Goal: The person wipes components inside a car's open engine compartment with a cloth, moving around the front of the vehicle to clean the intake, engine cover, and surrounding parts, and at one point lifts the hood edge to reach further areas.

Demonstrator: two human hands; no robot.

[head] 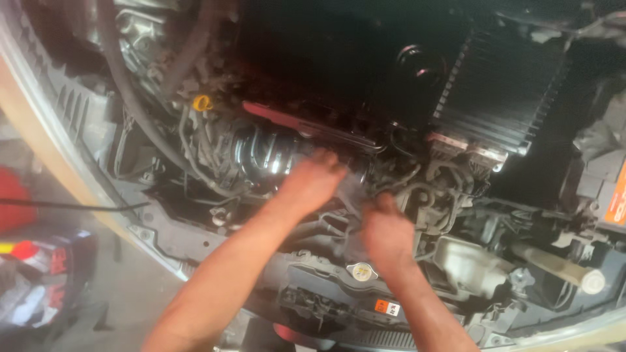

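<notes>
Plainly both arms reach down into the open engine bay of a car, and the shiny metal heat shield [264, 156] near its middle serves as the landmark; the left hand [313, 181] lies just beside the shield on its right, knuckles up and fingers curled down into the gap below the red bar [287, 119] that runs across above the shield, though motion blur hides whether those fingers pinch anything, so I cannot tell what, if anything, they hold; the right hand [386, 229] sits further right of the shield and lower, loosely closed with the thumb raised toward a cluster of dark hoses and brackets [427, 189], and its grip is likewise too blurred to read; the round radiator cap [362, 271] lies below the shield, just under the right wrist, untouched; the yellow dipstick loop [203, 103] stands up and left of the shield, well apart from both hands; the black finned cover [502, 98] fills the area far right and above. By my judgement the step in hand is feeling for or working loose a fitting low between the shield and the hose cluster; the next move calls for a firm hold by touch more than sight, with the fingers kept off the shield's edges.
</notes>
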